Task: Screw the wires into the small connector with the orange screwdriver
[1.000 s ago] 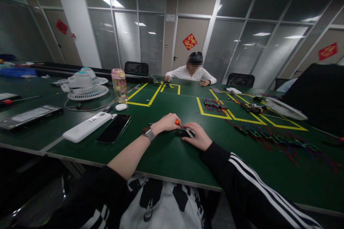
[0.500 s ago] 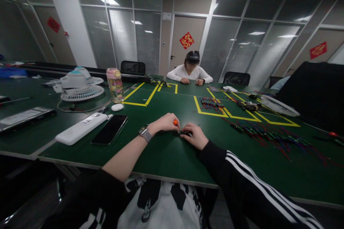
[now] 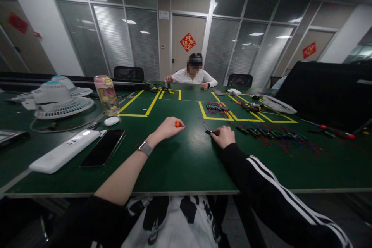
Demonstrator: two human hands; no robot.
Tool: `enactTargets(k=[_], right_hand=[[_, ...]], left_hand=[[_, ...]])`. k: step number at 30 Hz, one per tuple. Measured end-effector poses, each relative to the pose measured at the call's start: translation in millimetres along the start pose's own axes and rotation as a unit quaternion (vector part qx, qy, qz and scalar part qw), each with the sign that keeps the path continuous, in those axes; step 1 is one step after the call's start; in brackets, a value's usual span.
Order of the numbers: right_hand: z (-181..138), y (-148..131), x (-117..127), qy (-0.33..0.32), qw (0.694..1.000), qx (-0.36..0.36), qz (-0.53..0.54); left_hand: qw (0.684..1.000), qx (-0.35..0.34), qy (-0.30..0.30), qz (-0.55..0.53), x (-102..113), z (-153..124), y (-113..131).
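left hand [image 3: 166,128], fingers snug around an orange-tipped tool [image 3: 177,124]; right hand [image 3: 224,136], fingers tight on a black part [image 3: 209,132]

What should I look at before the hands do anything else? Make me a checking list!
1. The left hand is closed round the orange-tipped tool: ok.
2. The right hand pinches the small black part down on the table: ok.
3. Tool touching the part: not ok, the two hands are apart.
4. The tool's working tip in sight: cannot tell, the hand hides it.
5. The phone out of the left arm's way: ok, it lies off to that arm's left.
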State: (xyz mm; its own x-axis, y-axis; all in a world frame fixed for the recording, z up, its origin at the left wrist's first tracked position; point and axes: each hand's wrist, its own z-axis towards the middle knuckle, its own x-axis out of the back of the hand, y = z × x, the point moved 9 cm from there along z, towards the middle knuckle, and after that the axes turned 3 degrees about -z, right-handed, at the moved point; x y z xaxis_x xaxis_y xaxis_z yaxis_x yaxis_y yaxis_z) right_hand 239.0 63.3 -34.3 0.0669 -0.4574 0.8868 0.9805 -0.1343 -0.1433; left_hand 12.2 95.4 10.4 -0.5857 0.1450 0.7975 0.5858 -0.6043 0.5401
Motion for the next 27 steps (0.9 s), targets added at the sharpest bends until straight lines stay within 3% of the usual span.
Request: enactTargets(k=[5,9,20,27], right_hand=[[7,69,6,-0.021,0.988,-0.129,-0.083],[11,101,7,-0.030,0.976,-0.181,-0.116],[19,127,3,-0.021,0.967,-0.213,-0.136],[23,126,2,-0.014,0.965,-0.207,-0.159]], left_hand=[[1.000,0.001,0.005,0.000,3,-2,4],[1.000,0.008,0.000,0.003,2,-2,4],[1.000,0.000,0.000,0.012,-1,-1,2],[1.000,-0.009,0.004,0.007,-2,-2,3]])
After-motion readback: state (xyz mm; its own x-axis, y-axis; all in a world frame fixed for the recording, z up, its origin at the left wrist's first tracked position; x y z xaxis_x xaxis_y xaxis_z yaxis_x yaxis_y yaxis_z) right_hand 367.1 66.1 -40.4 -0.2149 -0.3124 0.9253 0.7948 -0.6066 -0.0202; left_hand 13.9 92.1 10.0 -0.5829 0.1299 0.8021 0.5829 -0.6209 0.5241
